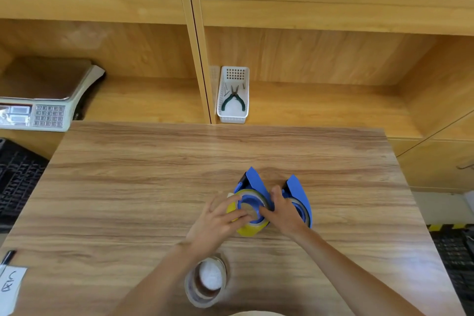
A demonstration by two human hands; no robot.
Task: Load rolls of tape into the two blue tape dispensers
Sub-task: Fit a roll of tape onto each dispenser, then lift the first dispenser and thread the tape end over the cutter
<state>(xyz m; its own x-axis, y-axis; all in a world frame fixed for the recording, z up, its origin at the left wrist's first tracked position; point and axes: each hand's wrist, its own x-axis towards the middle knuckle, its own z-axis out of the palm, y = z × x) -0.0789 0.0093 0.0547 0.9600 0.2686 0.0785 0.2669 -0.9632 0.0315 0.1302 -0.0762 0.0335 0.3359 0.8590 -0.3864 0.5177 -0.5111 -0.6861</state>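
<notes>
Two blue tape dispensers stand side by side on the wooden table point(128, 174). The left dispenser point(252, 182) carries a yellowish tape roll point(250, 231) around its blue hub. My left hand point(218, 220) grips that roll from the left, fingers curled over its rim. My right hand point(283, 210) holds the same dispenser from the right, between the two dispensers, thumb on the hub. The right dispenser point(298, 192) has a clear roll seated in it, partly hidden by my right hand. A spare clear tape roll point(206, 281) lies flat near the table's front edge.
A white basket point(233, 96) with green-handled pliers sits on the shelf behind the table. A weighing scale point(43, 100) stands at the back left. A paper note and pen point(10, 282) lie at the front left corner. Black crates flank the table.
</notes>
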